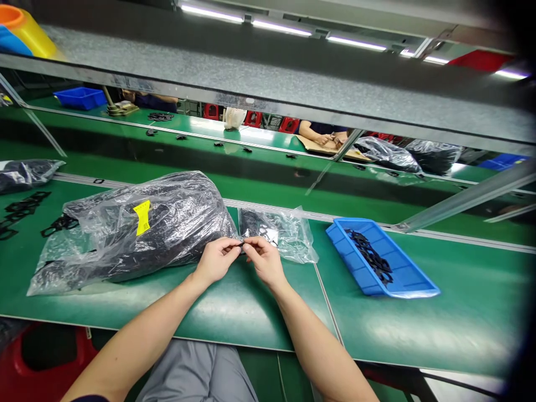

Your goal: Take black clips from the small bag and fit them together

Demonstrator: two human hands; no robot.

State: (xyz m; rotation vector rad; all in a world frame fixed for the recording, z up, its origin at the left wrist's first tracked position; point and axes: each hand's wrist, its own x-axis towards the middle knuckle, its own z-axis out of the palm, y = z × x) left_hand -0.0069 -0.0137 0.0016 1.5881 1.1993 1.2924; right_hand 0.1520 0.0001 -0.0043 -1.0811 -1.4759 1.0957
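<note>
My left hand point(218, 259) and my right hand point(263, 259) meet over the green table, fingertips pinched together on a small black part point(242, 245). Most of that part is hidden by the fingers, so its shape does not show. Just left of my hands lies a large clear plastic bag point(180, 218) full of black parts, with a yellow label point(143, 216) on it. Behind my right hand is a smaller clear bag point(293, 234) with dark parts inside. To the right, a blue bin point(402, 273) holds several black parts point(371, 257).
Loose black parts point(25, 206) lie at the far left beside another bag point(29, 174). A metal post point(469, 195) rises behind the bin, under an overhead shelf point(268, 84). Across the line, another person's hands point(329, 139) work over cardboard. A red stool point(46, 363) stands below left.
</note>
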